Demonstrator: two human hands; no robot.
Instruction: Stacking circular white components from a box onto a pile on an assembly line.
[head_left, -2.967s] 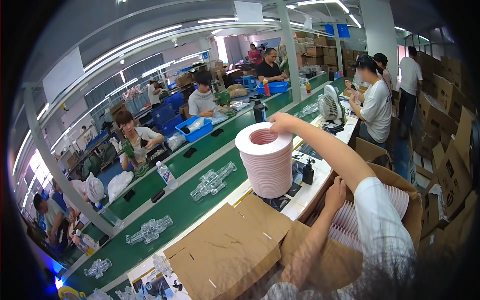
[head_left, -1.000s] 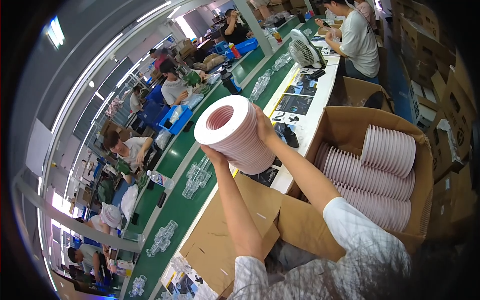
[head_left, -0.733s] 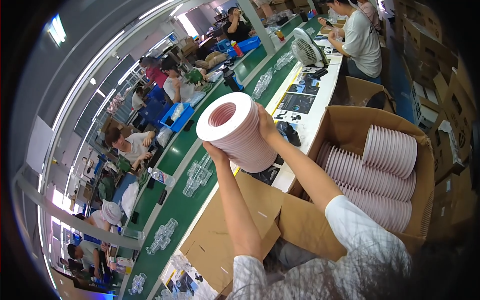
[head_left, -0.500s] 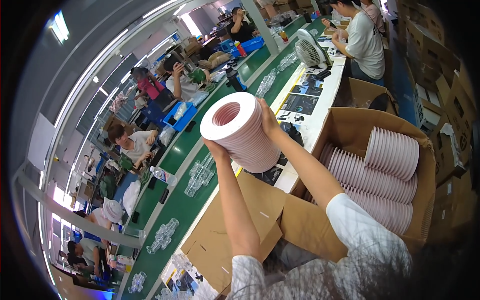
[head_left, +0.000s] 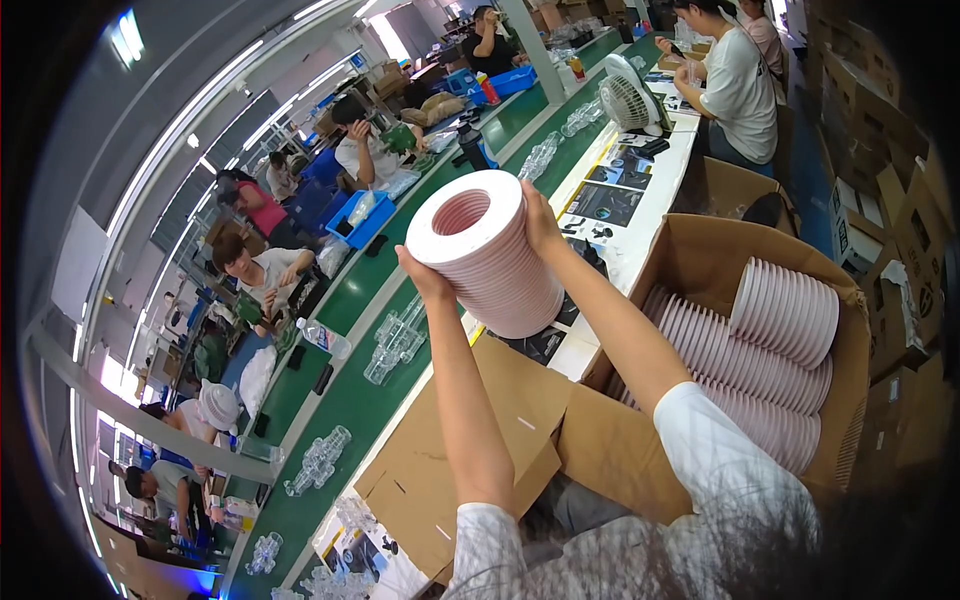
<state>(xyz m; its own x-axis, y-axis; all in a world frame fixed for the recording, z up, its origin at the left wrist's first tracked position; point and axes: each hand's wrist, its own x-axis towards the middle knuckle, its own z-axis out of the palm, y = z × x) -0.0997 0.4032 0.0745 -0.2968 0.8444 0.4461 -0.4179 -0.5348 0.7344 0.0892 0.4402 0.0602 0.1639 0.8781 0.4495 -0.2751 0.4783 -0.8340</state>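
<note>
Stack of pink-white rings [head_left: 495, 255]: raised, tilted, clamped betw. both palms. Left hand [head_left: 425, 280] pressed on lower-left side; right hand [head_left: 540, 220] on upper-right side, fingers spread.
Below right of grip: open carton [head_left: 700, 260] w/ more ring stacks [head_left: 770, 350].
Beneath grip: flat cardboard [head_left: 470, 450], green conveyor [head_left: 340, 400] w/ clear parts.
Beyond grip: white fan [head_left: 630, 95].

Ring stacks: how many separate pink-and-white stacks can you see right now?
3: one stack held between left hand and right hand; two rows in the cardboard box. More may be hidden.
</note>
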